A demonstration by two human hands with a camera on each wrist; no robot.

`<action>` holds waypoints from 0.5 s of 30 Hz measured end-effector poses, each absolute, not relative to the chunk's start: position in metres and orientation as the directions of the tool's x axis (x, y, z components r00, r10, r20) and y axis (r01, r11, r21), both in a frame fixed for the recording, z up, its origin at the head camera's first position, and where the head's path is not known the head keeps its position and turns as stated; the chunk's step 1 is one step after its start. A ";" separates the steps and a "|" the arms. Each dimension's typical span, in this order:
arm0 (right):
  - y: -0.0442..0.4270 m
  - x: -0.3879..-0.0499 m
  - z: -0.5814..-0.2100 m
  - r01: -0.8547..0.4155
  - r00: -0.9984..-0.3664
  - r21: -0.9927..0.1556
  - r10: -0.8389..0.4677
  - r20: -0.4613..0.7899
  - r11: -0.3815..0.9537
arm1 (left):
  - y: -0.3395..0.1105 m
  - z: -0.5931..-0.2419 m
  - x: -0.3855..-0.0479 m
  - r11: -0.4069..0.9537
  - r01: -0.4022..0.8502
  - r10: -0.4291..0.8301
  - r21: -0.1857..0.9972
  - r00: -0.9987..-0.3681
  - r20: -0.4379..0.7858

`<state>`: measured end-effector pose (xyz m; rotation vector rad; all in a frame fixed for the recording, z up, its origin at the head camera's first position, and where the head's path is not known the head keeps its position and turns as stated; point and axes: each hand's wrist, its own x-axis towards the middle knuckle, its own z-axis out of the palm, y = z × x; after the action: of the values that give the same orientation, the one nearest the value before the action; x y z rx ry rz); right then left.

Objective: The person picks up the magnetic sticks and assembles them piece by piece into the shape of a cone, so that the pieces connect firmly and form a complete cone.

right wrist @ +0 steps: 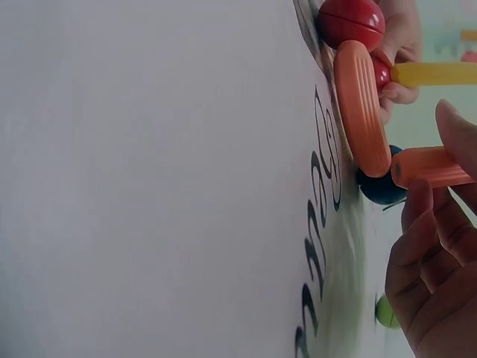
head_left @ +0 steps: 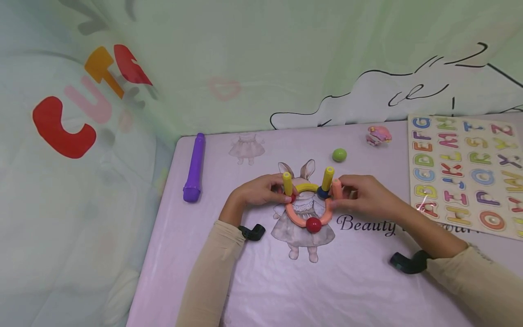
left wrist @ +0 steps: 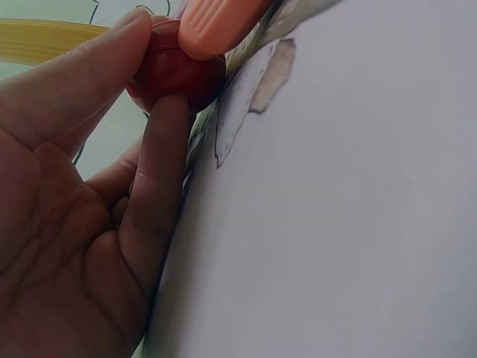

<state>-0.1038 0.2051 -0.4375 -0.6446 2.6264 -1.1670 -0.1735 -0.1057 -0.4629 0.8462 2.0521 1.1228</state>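
Observation:
A ring of curved toy rods, one yellow [head_left: 307, 186] and two orange [head_left: 295, 217], lies on the table, joined by balls. My left hand [head_left: 261, 190] pinches the red ball [left wrist: 175, 82] on the ring's left side between thumb and finger. From that ball a straight yellow rod [head_left: 287, 184] stands up; another yellow rod [head_left: 328, 178] rises from the dark blue ball [head_left: 323, 193]. My right hand [head_left: 367, 197] holds a straight orange rod [right wrist: 428, 167], its end close to the blue ball. Contact there I cannot tell. A second red ball [head_left: 313, 225] sits at the ring's front.
Behind the ring lie a green ball [head_left: 339, 155] and a small pink toy [head_left: 378, 136]. An alphabet puzzle board [head_left: 466, 177] occupies the right side. A purple toy microphone [head_left: 194, 170] lies at the left. Fabric walls stand along the table's back and left.

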 end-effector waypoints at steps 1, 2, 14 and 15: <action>0.205 -0.104 -0.438 -0.312 -0.884 -0.744 -0.467 0.000 0.591 | -0.106 -0.463 -0.174 0.425 0.230 0.779 0.876 -0.585 -0.224; 0.204 -0.104 -0.438 -0.316 -0.882 -0.744 -0.470 0.002 0.589 | -0.106 -0.463 -0.174 0.423 0.231 0.780 0.876 -0.585 -0.222; 0.202 -0.104 -0.440 -0.335 -0.877 -0.743 -0.480 0.020 0.579 | -0.106 -0.463 -0.173 0.427 0.226 0.774 0.876 -0.592 -0.224; 0.201 -0.104 -0.440 -0.332 -0.877 -0.745 -0.480 0.017 0.579 | -0.106 -0.463 -0.173 0.429 0.228 0.773 0.874 -0.593 -0.224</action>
<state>-0.1037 0.2012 -0.4398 -0.6818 2.6215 -1.1792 -0.1733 -0.1057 -0.4630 0.8410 2.0595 1.1269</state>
